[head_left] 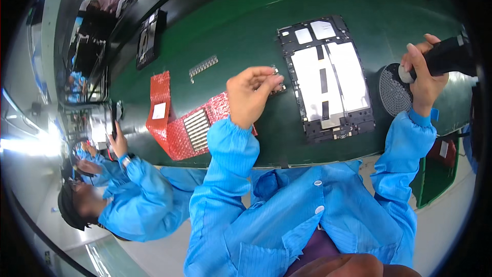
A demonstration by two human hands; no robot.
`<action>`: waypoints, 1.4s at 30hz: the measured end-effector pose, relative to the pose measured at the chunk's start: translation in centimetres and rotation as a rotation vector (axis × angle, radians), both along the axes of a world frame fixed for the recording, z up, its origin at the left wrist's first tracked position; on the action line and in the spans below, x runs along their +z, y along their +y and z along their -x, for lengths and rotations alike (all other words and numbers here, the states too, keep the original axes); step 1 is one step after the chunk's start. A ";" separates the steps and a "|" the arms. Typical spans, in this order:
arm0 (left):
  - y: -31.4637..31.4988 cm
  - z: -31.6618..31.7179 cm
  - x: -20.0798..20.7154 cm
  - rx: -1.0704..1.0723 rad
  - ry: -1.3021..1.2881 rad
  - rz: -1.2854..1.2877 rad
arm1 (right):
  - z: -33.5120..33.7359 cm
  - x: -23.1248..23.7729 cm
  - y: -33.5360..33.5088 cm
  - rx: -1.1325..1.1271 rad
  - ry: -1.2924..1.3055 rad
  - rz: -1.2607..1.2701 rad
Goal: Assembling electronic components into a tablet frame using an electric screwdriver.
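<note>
My left hand [251, 95] is raised left of an opened tablet [307, 66], its thumb and fingertips pinched on a small metallic part [280, 83]. The tablet lies face down with bright silver battery panels, dark strips and a black frame. Over to the right, my right hand [426, 79] is closed around a black cylindrical tool [451, 57] with a pale rounded end; the palm side is partly hidden. Just below that tool sits a round dark disc [393, 97] covered with rows of small dots, close beside my right fingers.
Red bubble wrap [171, 136] carries a block of metallic strips [197, 130] and a white label. A small ridged strip [204, 66] lies farther back on the green table [241, 31]. Another device [148, 41] stands far left. A co-worker in blue [148, 200] sits at left; a green bin [438, 174] is lower right.
</note>
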State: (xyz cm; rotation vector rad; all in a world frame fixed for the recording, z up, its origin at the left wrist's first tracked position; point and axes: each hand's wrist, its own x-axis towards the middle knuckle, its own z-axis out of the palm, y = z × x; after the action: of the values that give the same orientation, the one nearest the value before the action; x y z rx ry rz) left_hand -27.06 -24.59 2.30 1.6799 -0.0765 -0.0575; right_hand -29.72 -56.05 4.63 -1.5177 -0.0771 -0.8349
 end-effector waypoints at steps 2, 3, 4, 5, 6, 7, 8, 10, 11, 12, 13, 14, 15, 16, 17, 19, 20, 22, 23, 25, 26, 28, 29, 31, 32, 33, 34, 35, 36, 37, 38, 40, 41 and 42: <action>-0.4 -1.1 -0.2 -0.027 0.011 0.036 | -0.4 0.5 0.9 0.033 -0.018 0.024; -0.5 -1.5 -0.5 -0.055 0.032 0.034 | -0.8 0.7 1.9 0.067 -0.023 0.018; -0.5 -1.8 -0.7 -0.086 0.054 0.033 | -1.1 0.9 2.9 0.099 -0.026 0.012; -0.5 -2.0 -1.0 -0.068 0.051 0.037 | -1.3 1.0 3.8 0.117 -0.029 0.017; -0.8 -2.2 -1.5 -0.090 0.062 0.014 | -1.3 1.3 4.5 0.169 -0.048 0.002; -1.0 -2.4 -1.9 -0.111 0.072 -0.011 | -1.2 1.5 5.2 0.222 -0.066 -0.013; -1.0 -2.6 -2.2 -0.100 0.055 -0.016 | -1.1 1.9 6.0 0.234 -0.060 -0.017; -1.0 -2.7 -2.9 -0.079 -0.092 -0.106 | -1.1 2.1 7.1 0.261 -0.056 0.024; -1.0 -2.8 -3.2 -0.056 -0.240 -0.208 | -1.2 2.2 7.6 0.288 -0.055 0.053; -1.1 -2.9 -3.2 -0.051 -0.239 -0.199 | -1.3 2.4 8.4 0.327 -0.055 0.028; -1.1 -2.9 -3.2 -0.057 -0.228 -0.202 | -1.5 2.5 9.0 0.332 -0.053 0.037; -1.1 -3.0 -3.1 -0.063 -0.218 -0.206 | -1.8 2.6 9.6 0.356 -0.062 0.067; -1.1 -3.1 -3.1 -0.058 -0.217 -0.199 | -2.0 2.8 10.2 0.378 -0.071 0.096; -1.1 -3.2 -3.0 -0.068 -0.212 -0.214 | -2.3 3.1 11.3 0.424 -0.078 0.041; -1.2 -3.2 -3.0 -0.078 -0.207 -0.229 | -2.7 3.3 12.1 0.429 -0.075 0.047; -1.1 -3.3 -2.8 -0.078 -0.191 -0.233 | -3.5 3.5 13.8 0.492 -0.070 0.037; -1.1 -3.4 -2.7 -0.083 -0.178 -0.241 | -3.9 3.6 14.9 0.495 -0.034 -0.017; -1.1 -3.6 -2.7 -0.084 -0.180 -0.231 | -4.7 3.5 15.8 0.511 0.000 0.035; -1.1 -3.7 -2.7 -0.089 -0.184 -0.227 | -5.1 3.3 16.2 0.525 0.032 0.081; -0.9 -3.7 -2.8 -0.103 -0.162 -0.219 | -6.0 2.5 16.9 0.552 0.013 0.053; -0.8 -3.7 -2.8 -0.124 -0.145 -0.215 | -6.2 2.2 17.1 0.548 0.026 0.043; -0.9 -3.7 -2.5 -0.118 -0.096 -0.186 | -6.5 1.9 17.5 0.550 0.045 0.035; -0.9 -3.6 -2.5 -0.118 -0.052 -0.161 | -6.6 1.8 17.5 0.550 0.041 0.038; -0.7 -4.0 -3.3 -0.106 -0.042 -0.142 | -6.7 1.5 17.7 0.551 0.043 0.043; -0.6 -4.2 -3.7 -0.098 -0.038 -0.126 | -6.8 1.4 17.7 0.558 0.037 0.034; -0.5 -4.3 -3.5 -0.096 -0.033 -0.125 | -6.9 1.3 17.8 0.565 0.031 0.023; -0.3 -4.5 -3.3 -0.138 0.086 -0.079 | -7.0 1.2 17.8 0.568 0.036 0.023; -0.2 -4.5 -3.0 -0.180 0.205 -0.034 | -7.1 1.1 17.9 0.562 0.032 0.026; -0.2 -4.6 -2.8 -0.181 0.208 -0.032 | -7.1 1.1 17.9 0.554 0.028 0.030; -0.3 -4.6 -2.7 -0.179 0.251 -0.016 | -7.2 1.0 17.8 0.553 0.031 0.031; -0.4 -4.6 -2.6 -0.177 0.294 0.000 | -7.2 0.9 17.8 0.553 0.033 0.033; -0.4 -4.6 -2.8 -0.176 0.290 -0.003 | -7.3 0.8 17.8 0.555 0.036 0.034; -0.5 -4.6 -2.8 -0.175 0.283 -0.005 | -7.3 0.8 17.8 0.560 0.039 0.027; -0.5 -4.6 -2.8 -0.175 0.284 -0.006 | -7.3 0.7 17.8 0.565 0.042 0.020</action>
State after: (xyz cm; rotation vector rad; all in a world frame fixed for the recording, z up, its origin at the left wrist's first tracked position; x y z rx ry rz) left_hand -22.49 -25.07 -0.51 1.6516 -0.0086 -0.4270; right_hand -22.40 -38.21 5.37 -1.4274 -0.4623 -0.3490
